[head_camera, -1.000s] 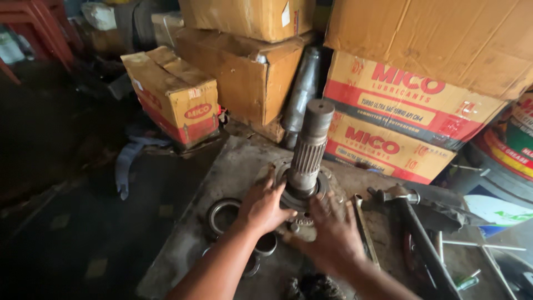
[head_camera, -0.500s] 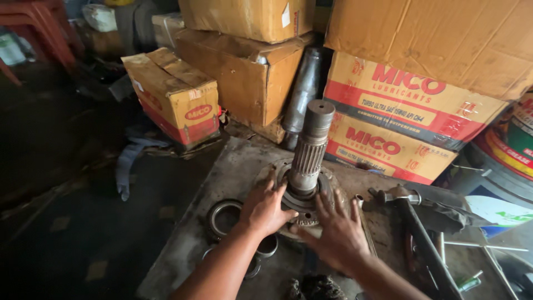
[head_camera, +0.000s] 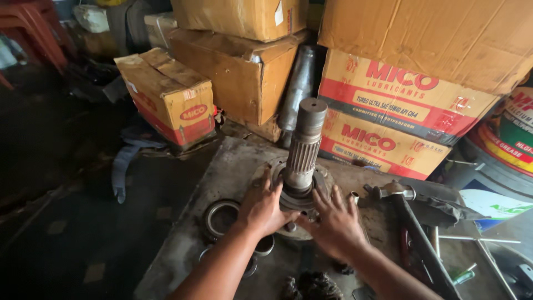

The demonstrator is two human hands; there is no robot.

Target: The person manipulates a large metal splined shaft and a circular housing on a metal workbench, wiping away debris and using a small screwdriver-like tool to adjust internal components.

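Shaft (head_camera: 304,145): splined, upright, mid-bench on a round flange (head_camera: 325,183); top end bare, nothing over it.
L hand (head_camera: 262,206): open, fingers spread, palm laid flat on the flange's near-left side – nothing clamped.
R hand (head_camera: 332,221): open too, fingers fanned on the flange's near-right rim; hands kept apart, shaft base between them.
Change: vs 1 s ago, R hand's fingers are spread wider and set further right – L hand barely shifted. Shaft stance is unchanged, so prob. a re-seat of the grip on the flange, not a lift.
Bench (head_camera: 233,166): grey plate; left edge close beside L forearm, dark floor beyond it.
Near left: bearing rings (head_camera: 221,215) just beside L wrist, room tight there.
Right: hammer (head_camera: 408,222) lies close to R hand, loose tools past it – little free room.
Far: cartons (head_camera: 388,111) stacked just behind shaft; far-left bench strip bare, best open room.
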